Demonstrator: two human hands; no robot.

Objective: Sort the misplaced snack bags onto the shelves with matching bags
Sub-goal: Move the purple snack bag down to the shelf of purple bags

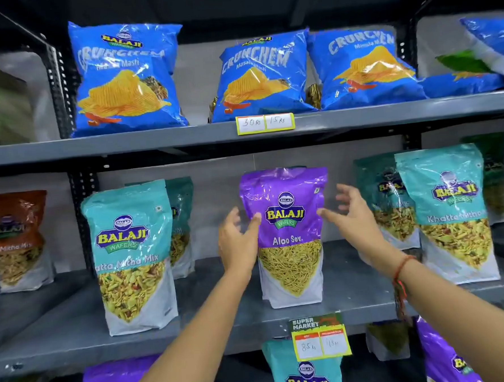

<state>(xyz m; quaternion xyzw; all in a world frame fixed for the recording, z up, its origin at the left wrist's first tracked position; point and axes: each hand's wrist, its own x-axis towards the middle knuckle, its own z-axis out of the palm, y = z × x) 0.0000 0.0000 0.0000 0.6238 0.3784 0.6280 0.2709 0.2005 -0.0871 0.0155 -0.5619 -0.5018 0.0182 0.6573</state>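
1. On the middle shelf (61, 326), far left, a brown-topped mix bag (16, 240) stands upright; beside it a teal Khatta Mitha Mix bag (134, 257) stands at the front with another teal one behind, faces out so the labels read.
2. The left hand (237, 239) is spread wide, thumb touching the left edge of the purple Aloo Sev bag (287, 233), not closed on it. I judge it is there to catch that side.
3. The purple bag stands upright on the middle shelf, alone among teal bags, so it looks like the misplaced one.
4. The right hand (352, 217) is also wide open, fingertips at the bag's right edge. The two hands bracket the bag, likely to lift it squarely without crushing it.
5. To the right, more teal bags (449, 211) stand upright.
6. Below, purple bags (114, 379) show on the lower shelf at left and right, probably where it belongs; a teal bag (304, 373) sits among them, seemingly misplaced too.
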